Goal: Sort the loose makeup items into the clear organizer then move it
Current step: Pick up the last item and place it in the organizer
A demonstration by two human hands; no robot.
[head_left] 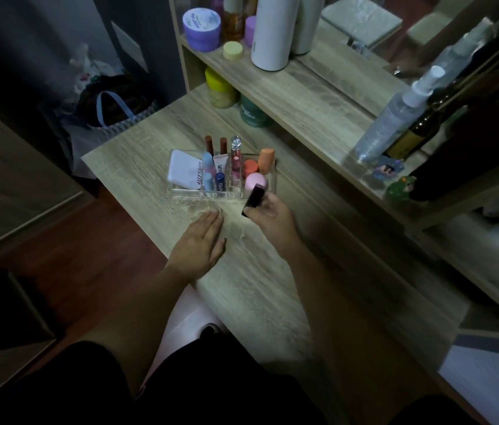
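Head view: right hand (pixel 268 210) pinches a dark lipstick (pixel 253 196) at the near right corner of the crowded organizer (pixel 177 191), left hand (pixel 202 240) flat and empty on the desk (pixel 137 167); pushing it in could topple the standing tubes.

1 view only, from a head-worn wide-angle camera. It looks forward and steeply down from above the near edge of the worktop (pixel 242 271), facing the shelf unit (pixel 303 87) and mirror (pixel 426 41) at the back. Both forearms enter from the bottom edge, and the lap shows directly below the lens. The clear organizer (pixel 223 193) sits near frame centre at arm's reach. Lines bow toward the frame edges. Floor shows at left. No second view shares the scene.
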